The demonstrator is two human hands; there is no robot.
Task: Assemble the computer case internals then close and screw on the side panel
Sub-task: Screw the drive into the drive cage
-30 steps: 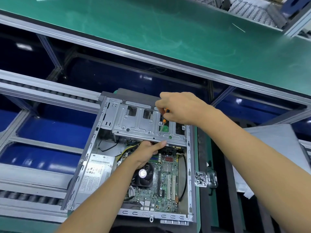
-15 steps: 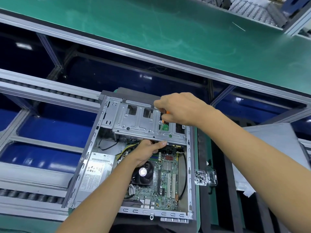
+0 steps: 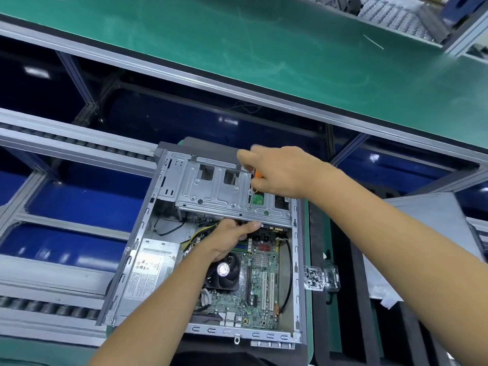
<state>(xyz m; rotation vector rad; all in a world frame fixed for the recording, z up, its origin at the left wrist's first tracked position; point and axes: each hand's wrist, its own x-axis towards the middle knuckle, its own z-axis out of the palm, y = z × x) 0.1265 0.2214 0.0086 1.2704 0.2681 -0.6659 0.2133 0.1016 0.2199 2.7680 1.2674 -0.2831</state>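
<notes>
Right hand [image 3: 282, 171] grips screwdriver [image 3: 255, 184] over drive cage [image 3: 211, 191]; left hand [image 3: 229, 237] grasps cage's lower edge.

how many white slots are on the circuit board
2. Both white slots stand side by side on the circuit board, right of the fan: one, the other. The left hand may hide more.

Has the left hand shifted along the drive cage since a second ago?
No. The left hand still holds the drive cage at its near edge, above the CPU fan.
</notes>
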